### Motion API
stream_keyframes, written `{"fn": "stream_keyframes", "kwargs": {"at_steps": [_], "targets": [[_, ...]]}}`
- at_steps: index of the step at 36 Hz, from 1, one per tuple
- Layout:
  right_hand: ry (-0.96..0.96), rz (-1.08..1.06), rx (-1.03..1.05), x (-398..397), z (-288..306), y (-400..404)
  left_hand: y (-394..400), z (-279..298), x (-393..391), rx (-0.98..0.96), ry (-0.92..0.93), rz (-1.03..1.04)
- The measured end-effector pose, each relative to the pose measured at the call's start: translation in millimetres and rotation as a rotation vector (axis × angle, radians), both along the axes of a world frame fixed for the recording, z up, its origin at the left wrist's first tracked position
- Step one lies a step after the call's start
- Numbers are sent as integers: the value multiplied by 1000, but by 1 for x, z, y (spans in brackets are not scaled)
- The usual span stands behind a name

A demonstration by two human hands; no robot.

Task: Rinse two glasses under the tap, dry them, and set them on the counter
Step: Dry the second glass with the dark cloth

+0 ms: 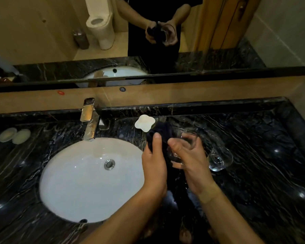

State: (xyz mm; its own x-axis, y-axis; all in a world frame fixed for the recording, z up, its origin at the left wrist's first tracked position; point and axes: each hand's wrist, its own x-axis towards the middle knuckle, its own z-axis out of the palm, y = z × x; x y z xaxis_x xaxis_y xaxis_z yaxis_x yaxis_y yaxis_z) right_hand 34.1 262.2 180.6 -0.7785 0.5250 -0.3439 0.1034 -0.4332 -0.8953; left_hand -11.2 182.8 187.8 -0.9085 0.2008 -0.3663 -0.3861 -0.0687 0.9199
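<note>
Dark cloth (159,133) gripped in left hand (154,162); right hand (187,155) clasps glass (179,160). Advice: rotate glass, wipe inside; second glass (220,160) waits right.

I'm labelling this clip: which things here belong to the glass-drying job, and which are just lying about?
In the job:
- left hand gripping the dark cloth
- right hand holding a glass
- second glass standing on the counter
- tap, sink

Lying about:
- white flower-shaped dish
- two round pale items
</note>
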Motion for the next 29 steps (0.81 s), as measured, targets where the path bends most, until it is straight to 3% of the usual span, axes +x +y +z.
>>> {"fn": "stream_keyframes", "kwargs": {"at_steps": [6, 9, 16, 22, 29], "targets": [[48, 16, 270, 3, 4, -2, -3, -4, -21, 246, -533, -120], [64, 43, 409, 7, 9, 1, -10, -7, -25, 333, -677, -233], [179, 11, 597, 9, 0, 3, -13, -10, -12, 577, -779, -248], [104, 65, 764, 6, -2, 2, -17, -16, 6, 552, -830, -250], [131, 31, 673, 15, -2, 8, -36, -25, 6, 494, -767, -187]]}}
